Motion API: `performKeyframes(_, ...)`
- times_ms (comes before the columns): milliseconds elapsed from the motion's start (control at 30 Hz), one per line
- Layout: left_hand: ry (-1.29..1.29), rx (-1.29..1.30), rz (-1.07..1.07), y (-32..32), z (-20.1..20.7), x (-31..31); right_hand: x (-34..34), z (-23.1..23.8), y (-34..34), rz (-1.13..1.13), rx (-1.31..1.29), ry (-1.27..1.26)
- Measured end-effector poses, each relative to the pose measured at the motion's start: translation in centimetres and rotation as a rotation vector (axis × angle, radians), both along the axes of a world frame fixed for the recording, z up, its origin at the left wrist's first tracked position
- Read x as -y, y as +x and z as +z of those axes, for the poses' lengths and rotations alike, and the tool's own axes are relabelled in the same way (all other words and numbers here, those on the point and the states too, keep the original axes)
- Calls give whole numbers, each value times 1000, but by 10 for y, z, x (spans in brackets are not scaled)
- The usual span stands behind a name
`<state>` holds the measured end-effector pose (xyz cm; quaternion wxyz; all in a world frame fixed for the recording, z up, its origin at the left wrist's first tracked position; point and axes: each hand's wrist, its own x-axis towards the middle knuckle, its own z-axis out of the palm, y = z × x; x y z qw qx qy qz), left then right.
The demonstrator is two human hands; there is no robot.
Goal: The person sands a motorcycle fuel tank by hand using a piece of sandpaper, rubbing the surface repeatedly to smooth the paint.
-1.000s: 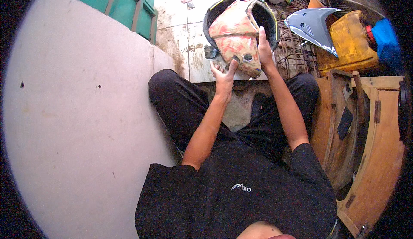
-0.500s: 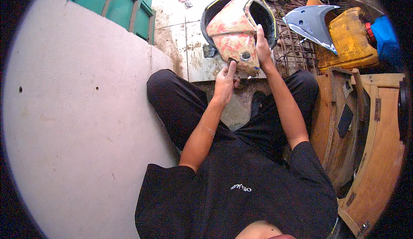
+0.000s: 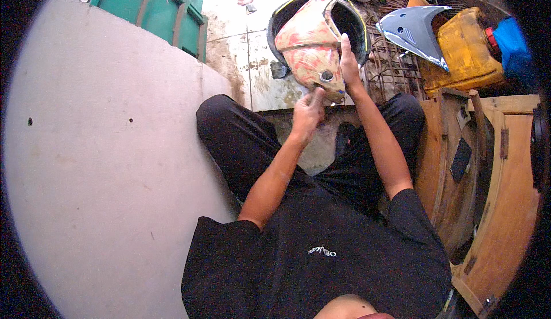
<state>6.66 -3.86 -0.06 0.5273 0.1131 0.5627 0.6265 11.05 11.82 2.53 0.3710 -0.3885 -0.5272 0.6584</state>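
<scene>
A curved motorcycle fairing panel (image 3: 310,55), cream with patchy red areas and a round hole, leans over a black round basin (image 3: 279,15). My right hand (image 3: 350,63) is closed on the panel's right edge, thumb upward along it. My left hand (image 3: 309,111) is closed at the panel's lower end, fingers pressed against the surface below the hole. Under those fingertips shows a small dark piece that looks like sandpaper; it is mostly covered.
A white wall ledge (image 3: 115,147) runs along my left. To the right lie a grey panel (image 3: 410,29), a yellow jerrycan (image 3: 468,52), a metal grid (image 3: 393,69) and wooden furniture parts (image 3: 505,187). A green metal frame (image 3: 160,15) stands at far left.
My left hand has shifted a little right and down along the panel's lower end, and its thumb has turned. The right hand keeps its hold; the panel has barely moved.
</scene>
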Motion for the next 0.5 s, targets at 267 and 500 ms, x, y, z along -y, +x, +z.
performKeyframes(267,-6,-136,-96,-3,7,1,-2,-2,2,9,28,20)
performKeyframes(500,48,22,57,-4,4,-2,-9,-13,3,9,-13,4)
